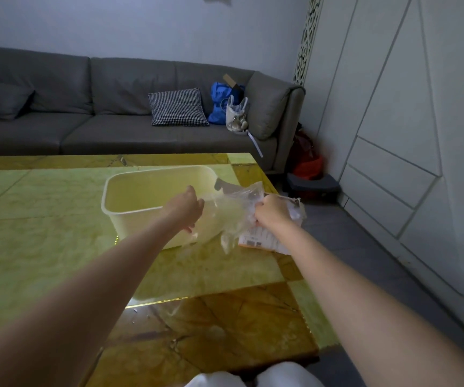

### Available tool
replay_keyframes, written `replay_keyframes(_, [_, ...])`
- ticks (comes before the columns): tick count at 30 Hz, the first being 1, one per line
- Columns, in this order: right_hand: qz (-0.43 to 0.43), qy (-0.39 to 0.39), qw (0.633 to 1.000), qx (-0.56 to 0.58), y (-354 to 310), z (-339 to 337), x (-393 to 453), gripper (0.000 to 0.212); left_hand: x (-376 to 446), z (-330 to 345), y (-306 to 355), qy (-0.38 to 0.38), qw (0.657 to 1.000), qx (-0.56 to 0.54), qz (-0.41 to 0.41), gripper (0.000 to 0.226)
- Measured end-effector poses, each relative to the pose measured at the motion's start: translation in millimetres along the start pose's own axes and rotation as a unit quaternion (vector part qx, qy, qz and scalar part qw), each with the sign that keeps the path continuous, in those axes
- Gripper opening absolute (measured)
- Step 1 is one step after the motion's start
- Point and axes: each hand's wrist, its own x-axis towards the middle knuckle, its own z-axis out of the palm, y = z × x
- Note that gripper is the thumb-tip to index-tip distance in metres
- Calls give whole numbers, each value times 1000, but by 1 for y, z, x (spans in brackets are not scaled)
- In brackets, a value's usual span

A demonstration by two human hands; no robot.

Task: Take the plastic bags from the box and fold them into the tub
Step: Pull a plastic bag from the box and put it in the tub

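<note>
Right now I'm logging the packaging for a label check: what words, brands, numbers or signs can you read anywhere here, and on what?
Nothing can be read.
box: a barcode and rows of small print on its white side, too small and blurred to read.
plastic bag, held by the left hand and right hand: clear, no print visible.
tub: plain, no label.
blue bag on the sofa: no legible text.

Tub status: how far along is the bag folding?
Early. The cream tub on the table shows no folded bags in the part of its inside that is visible. In hand: the right hand grips a clear plastic bag over the box, and the left hand holds its other end beside the tub. Left: fold this bag, put it in, repeat.
</note>
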Motion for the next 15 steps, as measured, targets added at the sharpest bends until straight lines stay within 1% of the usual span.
replay_keyframes(2, [1, 7, 1000, -16, -1, -3, 4, 25, 0, 0, -3, 0, 999, 22, 24, 30])
replay_keyframes(4, [10, 10, 1000, 6, -3, -5, 9, 20, -2, -3, -5, -8, 999, 24, 41, 23])
replay_keyframes(6, [15, 17, 999, 26, -5, -9, 10, 26, -8, -5, -3, -30, 998, 8, 48, 22])
replay_keyframes(8, [4, 37, 998, 42, -9, -16, 10, 26, -16, -5, 3, -68, 996, 6, 59, 21])
replay_keyframes(10, [-35, 53, 993, 96, -20, -25, 5, 15, -25, -5, 10, -124, 990, 6, 60, 21])
replay_keyframes(11, [-62, 71, 990, 102, -29, -32, 0, 14, -30, -8, 15, -154, 987, 1, 52, 24])
replay_keyframes(13, [-122, 118, 984, 53, -44, -45, -1, 15, -37, -22, 26, -193, 980, -38, 23, 45])
replay_keyframes(14, [-151, 138, 979, 23, -51, -51, -2, 15, -39, -33, 31, -188, 980, -70, 15, 57])
replay_keyframes(15, [-175, 152, 973, -5, -57, -56, -2, 15, -39, -45, 35, -173, 978, -116, 7, 64])
